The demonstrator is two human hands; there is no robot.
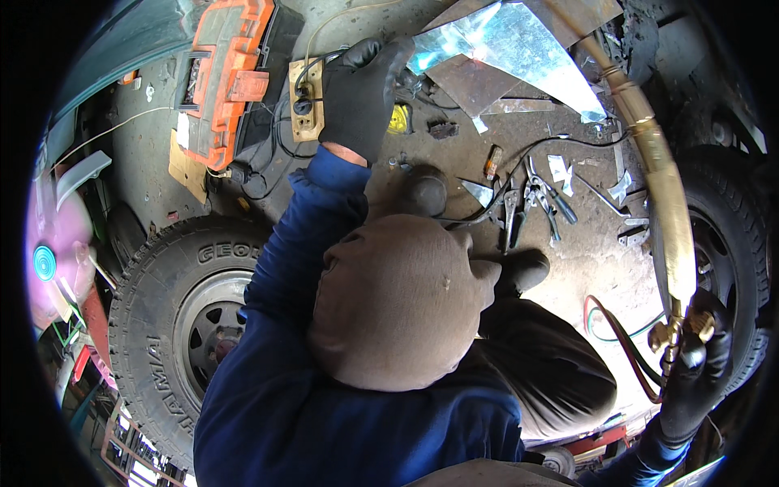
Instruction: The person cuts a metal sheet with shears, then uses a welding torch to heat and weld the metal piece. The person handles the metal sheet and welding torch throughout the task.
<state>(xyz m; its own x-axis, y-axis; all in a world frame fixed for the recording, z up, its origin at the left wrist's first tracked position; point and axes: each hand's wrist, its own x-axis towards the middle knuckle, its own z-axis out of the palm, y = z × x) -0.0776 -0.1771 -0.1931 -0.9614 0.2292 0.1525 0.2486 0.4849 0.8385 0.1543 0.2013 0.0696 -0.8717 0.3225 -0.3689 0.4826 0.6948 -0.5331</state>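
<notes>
My right hand [696, 365], in a black glove at the lower right, is closed around the brass valve end of a gas torch [667, 178]. The torch's long brass body runs up past the top edge, so its tip is out of view. My left hand [361, 97], gloved in black, reaches far forward. Its fingers are closed at the left edge of a shiny metal sheet [540, 61]; the fingertips are partly hidden. A bright bluish-white glare lies on the sheet. A rounded form in brown cloth [398, 304] fills the middle; I cannot tell what it is.
An orange and grey toolbox [223, 81] stands left of a wooden socket board [307, 101]. Tires stand at left [134, 325] and right [751, 243]. Pliers and snips [535, 199], metal scraps and a black cable lie on the floor. Red and green hoses [608, 316] curve beside the torch.
</notes>
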